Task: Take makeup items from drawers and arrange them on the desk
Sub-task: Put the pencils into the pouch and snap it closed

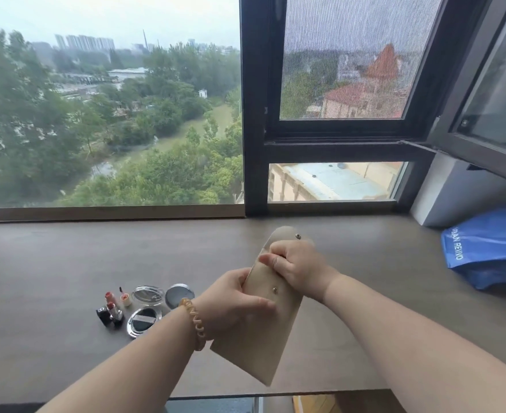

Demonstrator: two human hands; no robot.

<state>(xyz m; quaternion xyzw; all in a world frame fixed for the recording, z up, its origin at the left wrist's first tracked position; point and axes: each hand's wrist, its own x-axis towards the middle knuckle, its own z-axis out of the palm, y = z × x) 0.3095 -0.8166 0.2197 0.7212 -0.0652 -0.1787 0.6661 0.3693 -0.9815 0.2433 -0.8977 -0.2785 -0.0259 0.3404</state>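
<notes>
I hold a beige pouch (260, 332) with metal snap studs above the brown desk (52, 263), its flap open at the far end. My left hand (234, 299) grips the pouch's middle; a beaded bracelet sits on that wrist. My right hand (296, 263) is at the pouch's mouth, fingers curled into the opening. To the left on the desk lie two lipsticks (113, 307), a small pot (126, 298), a clear compact (147, 294), a grey round compact (179, 294) and an open cushion compact (143, 321).
A blue shopping bag (490, 245) lies at the desk's right end against a white wall block. A large window with a dark frame (253, 114) runs along the desk's far edge. The desk's near edge is just below my forearms.
</notes>
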